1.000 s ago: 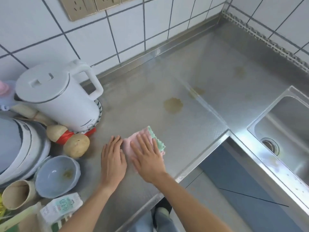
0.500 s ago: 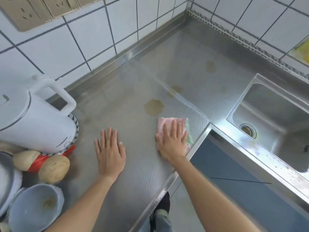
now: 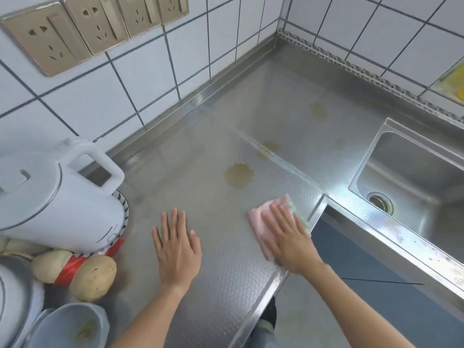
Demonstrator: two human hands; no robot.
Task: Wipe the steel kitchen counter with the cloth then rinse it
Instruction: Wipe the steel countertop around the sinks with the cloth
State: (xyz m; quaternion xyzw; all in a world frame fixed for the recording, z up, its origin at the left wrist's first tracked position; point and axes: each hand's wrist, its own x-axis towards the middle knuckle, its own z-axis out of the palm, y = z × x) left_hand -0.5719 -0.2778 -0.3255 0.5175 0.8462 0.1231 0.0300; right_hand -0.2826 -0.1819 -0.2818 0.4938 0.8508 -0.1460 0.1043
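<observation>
The steel counter (image 3: pixel 200 172) runs from the tiled wall to its front edge. A brown stain (image 3: pixel 238 175) marks its middle, with fainter stains (image 3: pixel 319 110) further back. My right hand (image 3: pixel 288 237) lies flat on a pink cloth with a green edge (image 3: pixel 261 214), pressing it to the counter near the front right corner. My left hand (image 3: pixel 177 244) rests flat on the bare steel, fingers spread, holding nothing. The steel sink (image 3: pixel 411 187) with its drain (image 3: pixel 380 200) sits to the right.
A white electric kettle (image 3: pixel 55 197) stands at the left. Below it lie two potatoes (image 3: pixel 93 277) tied with red plastic, and a blue bowl (image 3: pixel 67 325). Wall sockets (image 3: pixel 45 38) sit above. Blue cabinet fronts (image 3: pixel 376 272) drop below the counter edge.
My right hand has slid the cloth to the right along the front of the counter, away from my left hand. My left hand has stayed flat on the steel.
</observation>
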